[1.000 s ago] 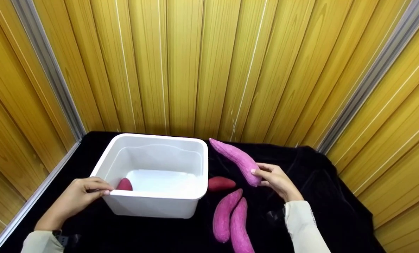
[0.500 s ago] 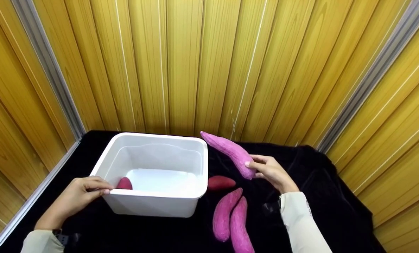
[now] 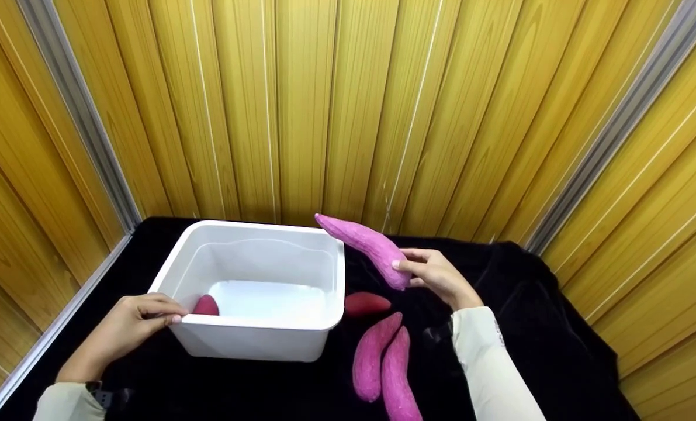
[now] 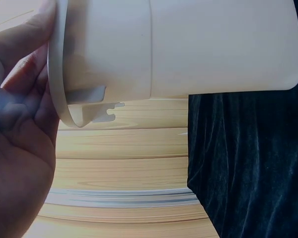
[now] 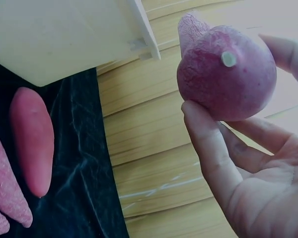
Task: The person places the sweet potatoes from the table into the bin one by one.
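My left hand (image 3: 128, 327) pinches the near left corner of a white plastic bin (image 3: 254, 344), thumb outside the rim. In the left wrist view the bin's outer wall (image 4: 188, 44) shows beside that hand. One red sweet potato (image 3: 207, 305) lies inside the bin by that corner. Raised over the bin's right rim is the tip of a long, curved pink-purple sweet potato (image 3: 365, 242). My right hand (image 3: 438, 276) holds it by its thick end, thumb and fingers around it; in the right wrist view its round end (image 5: 223, 74) faces the camera.
Right of the bin, a red sweet potato (image 3: 366, 304) lies on the black cloth (image 3: 254, 392). Nearer, two pink-purple sweet potatoes lie side by side, the left one (image 3: 374, 359) and the right one (image 3: 397, 374). Yellow wood-patterned walls (image 3: 301, 117) stand behind and at both sides.
My right hand has moved left and slightly up with the pink-purple sweet potato, bringing its tip from beside the bin to over the right rim. The left hand stays on the rim.
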Tool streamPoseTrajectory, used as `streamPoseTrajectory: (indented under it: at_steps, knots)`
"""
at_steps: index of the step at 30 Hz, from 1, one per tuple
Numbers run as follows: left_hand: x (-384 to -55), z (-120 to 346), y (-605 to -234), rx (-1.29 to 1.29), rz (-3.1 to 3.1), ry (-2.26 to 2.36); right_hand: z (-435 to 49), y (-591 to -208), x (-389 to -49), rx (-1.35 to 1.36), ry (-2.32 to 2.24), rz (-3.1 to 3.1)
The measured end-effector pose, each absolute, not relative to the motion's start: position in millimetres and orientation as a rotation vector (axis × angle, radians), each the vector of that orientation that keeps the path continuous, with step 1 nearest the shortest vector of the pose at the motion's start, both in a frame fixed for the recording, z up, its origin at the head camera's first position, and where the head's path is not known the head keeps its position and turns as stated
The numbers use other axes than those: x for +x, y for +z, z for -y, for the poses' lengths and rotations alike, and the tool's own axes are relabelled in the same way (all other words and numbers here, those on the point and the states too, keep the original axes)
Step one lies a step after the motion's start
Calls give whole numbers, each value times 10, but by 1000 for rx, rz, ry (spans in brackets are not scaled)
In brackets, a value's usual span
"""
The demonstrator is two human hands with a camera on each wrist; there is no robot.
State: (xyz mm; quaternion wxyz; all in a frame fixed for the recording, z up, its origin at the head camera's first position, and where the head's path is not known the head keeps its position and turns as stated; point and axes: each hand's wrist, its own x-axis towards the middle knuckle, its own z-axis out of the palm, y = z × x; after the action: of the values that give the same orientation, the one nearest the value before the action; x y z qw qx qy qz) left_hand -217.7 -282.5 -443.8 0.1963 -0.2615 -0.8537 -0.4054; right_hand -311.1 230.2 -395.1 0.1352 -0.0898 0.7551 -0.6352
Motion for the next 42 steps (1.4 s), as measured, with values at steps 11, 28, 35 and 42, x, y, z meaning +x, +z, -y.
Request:
streamPoseTrajectory:
  at_steps: [11,28,35,42]
  knots:
    - [-2208,2808,-4465,-758,2369,-1129,-2082,-3889,-3147,-291,-1835,-2177]
    - [-2211,2801,-4477,-782,2345,-1109,-1679,-3701,-3205,-359,-1724,-2220]
    - [-2191,2790,-4453,-774,2370,-1093,-1520,-3658,-3233,-354,-1679,-2227]
    - [-2189,2782,-4441,-776,2375,-1092,-1412,-3635,-3250,-356,-1641,-2243]
